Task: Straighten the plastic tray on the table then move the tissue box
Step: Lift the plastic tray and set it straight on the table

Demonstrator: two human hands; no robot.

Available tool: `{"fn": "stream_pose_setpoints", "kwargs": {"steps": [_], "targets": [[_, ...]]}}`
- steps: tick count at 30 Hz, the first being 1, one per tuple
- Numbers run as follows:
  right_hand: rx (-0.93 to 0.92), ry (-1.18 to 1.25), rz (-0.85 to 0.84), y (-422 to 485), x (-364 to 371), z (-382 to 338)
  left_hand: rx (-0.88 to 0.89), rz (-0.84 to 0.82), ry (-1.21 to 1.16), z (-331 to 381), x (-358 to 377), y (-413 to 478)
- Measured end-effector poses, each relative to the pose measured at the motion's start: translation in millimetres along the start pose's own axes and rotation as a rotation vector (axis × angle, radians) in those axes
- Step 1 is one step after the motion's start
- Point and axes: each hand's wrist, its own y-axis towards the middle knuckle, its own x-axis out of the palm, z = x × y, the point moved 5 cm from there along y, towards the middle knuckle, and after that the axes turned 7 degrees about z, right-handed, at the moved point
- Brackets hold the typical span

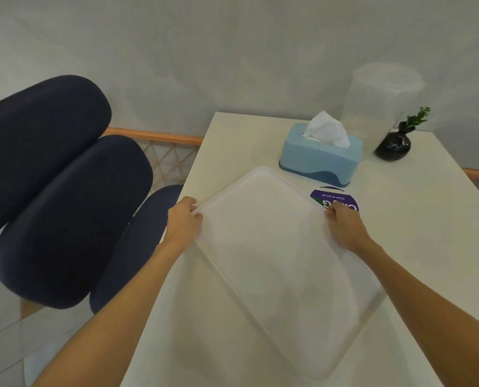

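A translucent white plastic tray (274,258) lies skewed on the white table (417,219), its corners pointing toward the far and near ends. My left hand (183,222) grips the tray's left corner at the table's left edge. My right hand (344,227) grips its right corner. A light blue tissue box (320,156) with a white tissue sticking out stands just beyond the tray's far corner, apart from both hands.
A round purple sticker (334,198) shows on the table beside my right hand. A tall clear plastic container (377,107) and a small black vase with a green sprig (394,145) stand at the back by the wall. Dark blue padded chairs (65,208) crowd the left.
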Motion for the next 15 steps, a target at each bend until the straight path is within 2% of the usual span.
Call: {"fn": "stream_pose_setpoints", "kwargs": {"steps": [7,11,15], "targets": [[0.031,0.126,0.035,-13.1,-11.1,1.6,-0.291,0.131,-0.42,-4.1,-2.0,-35.4],[0.104,0.228,0.085,-17.6,-15.3,-2.8,-0.304,0.092,-0.531,6.7,11.4,-60.3],[0.187,0.327,0.097,-23.9,-11.9,-8.1,-0.222,0.034,-0.482,7.6,23.2,-87.8]]}}
